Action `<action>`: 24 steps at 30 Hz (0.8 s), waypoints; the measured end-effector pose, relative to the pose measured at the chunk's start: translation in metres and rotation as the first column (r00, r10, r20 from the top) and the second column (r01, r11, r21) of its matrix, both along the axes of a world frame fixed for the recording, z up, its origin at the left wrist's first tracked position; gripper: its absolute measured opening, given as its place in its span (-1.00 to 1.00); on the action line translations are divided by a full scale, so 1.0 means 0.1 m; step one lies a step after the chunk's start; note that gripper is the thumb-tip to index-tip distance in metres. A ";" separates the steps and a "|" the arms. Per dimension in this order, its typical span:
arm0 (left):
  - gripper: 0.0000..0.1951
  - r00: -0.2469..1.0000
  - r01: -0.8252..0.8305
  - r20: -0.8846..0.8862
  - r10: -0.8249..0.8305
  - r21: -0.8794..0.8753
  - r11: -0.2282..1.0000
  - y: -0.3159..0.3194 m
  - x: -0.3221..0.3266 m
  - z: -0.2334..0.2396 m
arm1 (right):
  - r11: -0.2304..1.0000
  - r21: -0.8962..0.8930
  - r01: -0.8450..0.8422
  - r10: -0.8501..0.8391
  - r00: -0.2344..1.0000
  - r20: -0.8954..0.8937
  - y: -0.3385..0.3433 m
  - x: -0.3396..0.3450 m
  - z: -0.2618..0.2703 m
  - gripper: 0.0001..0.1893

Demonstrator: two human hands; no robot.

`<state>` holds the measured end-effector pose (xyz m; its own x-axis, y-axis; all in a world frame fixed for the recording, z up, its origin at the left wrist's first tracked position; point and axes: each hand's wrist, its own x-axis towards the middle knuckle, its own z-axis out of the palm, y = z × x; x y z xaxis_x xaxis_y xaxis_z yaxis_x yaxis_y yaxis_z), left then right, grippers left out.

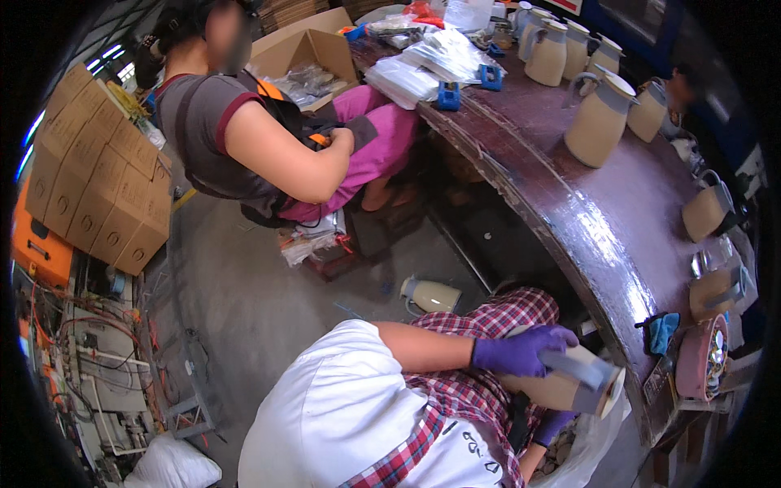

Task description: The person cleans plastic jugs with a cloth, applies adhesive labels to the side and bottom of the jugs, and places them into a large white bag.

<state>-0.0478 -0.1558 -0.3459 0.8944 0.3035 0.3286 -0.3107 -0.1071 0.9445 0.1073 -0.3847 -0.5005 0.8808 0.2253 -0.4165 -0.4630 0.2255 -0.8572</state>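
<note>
A beige thermos jug (549, 390) with a grey neck and handle lies tilted over my lap, its lid end towards the lower right. My left hand (525, 352), in a purple glove, grips it by the handle side; the handle is blurred. Below the jug's neck is my right hand (554, 424), also gloved in purple and mostly hidden by the jug, so its grip cannot be made out. Under it, a clear plastic bag (601, 442) holds small roundish pieces. Another beige jug (442, 297) lies on the floor beside my plaid-covered knee.
The dark red table (531, 158) curves past me, bearing an upright jug (597, 125), several more jugs, plastic bags (442, 58) and blue tape dispensers (448, 96). A pink basin (692, 366) stands near its end. A co-worker (268, 140) sits nearby, with stacked cartons (100, 177) behind.
</note>
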 end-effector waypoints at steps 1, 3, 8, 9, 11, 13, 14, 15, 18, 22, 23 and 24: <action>-0.68 0.993 0.118 0.034 -0.113 -0.282 0.952 0.11 -0.01 0.08 | 0.981 -0.164 -0.099 0.134 0.966 0.221 -0.19 0.15 -0.31 -0.52; -0.73 0.985 0.092 0.160 -0.057 -0.224 0.970 0.30 0.04 0.49 | 0.845 -0.520 -0.127 0.430 0.739 0.519 -0.26 0.29 -0.43 -0.60; -0.73 0.849 -0.350 0.442 0.291 0.055 0.935 0.80 0.54 1.11 | 0.803 -0.590 -0.080 0.516 0.590 0.622 0.17 0.01 0.51 -0.68; -0.73 0.790 -0.442 0.487 0.374 0.029 0.896 0.86 0.69 1.13 | 0.791 -0.609 -0.056 0.526 0.571 0.630 0.16 0.01 0.54 -0.68; -0.69 0.765 -0.536 0.429 0.481 0.008 0.844 0.89 0.91 1.16 | 0.796 -0.603 -0.046 0.504 0.602 0.619 0.11 -0.01 0.56 -0.68; -0.64 0.611 -0.765 0.533 0.585 0.207 0.610 1.17 1.24 0.69 | 0.804 -0.591 -0.073 0.503 0.614 0.608 0.16 0.00 0.56 -0.68; -0.55 0.643 -0.727 0.480 0.597 0.137 0.673 1.23 1.34 0.52 | 0.803 -0.593 -0.057 0.502 0.600 0.623 0.16 0.00 0.54 -0.68; -0.46 0.668 -0.692 0.427 0.609 0.056 0.720 1.29 1.43 0.36 | 0.812 -0.581 -0.056 0.487 0.614 0.621 0.18 -0.02 0.54 -0.68; -0.45 0.632 -0.721 0.412 0.657 0.002 0.693 1.35 1.64 0.29 | 0.800 -0.599 -0.016 0.474 0.629 0.616 0.15 -0.09 0.71 -0.68; -0.46 0.604 -0.797 0.460 0.651 0.334 0.504 1.43 1.92 0.28 | 0.786 -0.618 -0.015 0.504 0.594 0.627 0.12 -0.06 0.59 -0.69; -0.44 0.607 -0.795 0.467 0.643 0.373 0.479 1.44 1.98 0.27 | 0.795 -0.607 -0.011 0.482 0.618 0.621 0.11 -0.03 0.57 -0.70; -0.41 0.616 -0.787 0.473 0.630 0.414 0.458 1.46 2.05 0.24 | 0.786 -0.618 0.015 0.488 0.598 0.635 0.15 0.01 0.55 -0.69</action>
